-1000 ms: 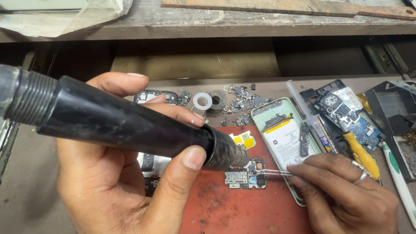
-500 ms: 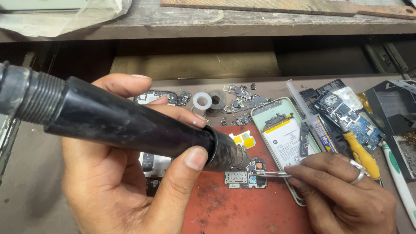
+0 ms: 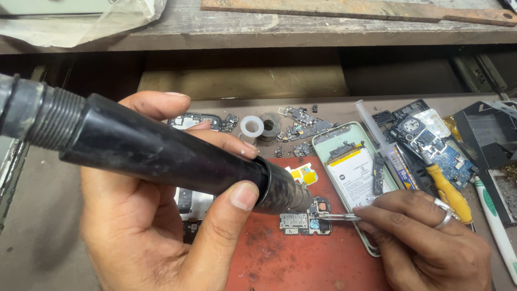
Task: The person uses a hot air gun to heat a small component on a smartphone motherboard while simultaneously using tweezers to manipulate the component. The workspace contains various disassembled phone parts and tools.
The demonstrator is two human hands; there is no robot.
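**Hot-air nozzle and tweezers meet over a small circuit board**

The left hand (image 3: 161,215) wraps around a thick black hot-air handpiece (image 3: 161,156), thumb pressed on its near side and fingers curled over the far side, in a full, firm grasp. The tool slants from the far left down towards the middle of the scene, and its dark nozzle (image 3: 285,194) ends just above a small circuit board (image 3: 304,218).

The board lies on a red work mat (image 3: 301,264) near the centre. The right hand (image 3: 425,242), with a ring on one finger, pinches a pair of thin metal tweezers (image 3: 336,217) between closed fingertips; the tips reach left to the board, right beside the nozzle's mouth. Whether the tweezers hold a part cannot be told.

Just right of the board, an opened phone body with a pale green frame (image 3: 350,172) lies with its battery showing. Farther right sit a yellow-handled screwdriver (image 3: 449,194), a blue circuit board (image 3: 431,143) and a syringe (image 3: 371,126). Beyond the mat, a white ring-shaped spool (image 3: 251,127) stands among scattered small phone parts (image 3: 301,129). A worn wooden shelf (image 3: 301,29) runs across the far side.
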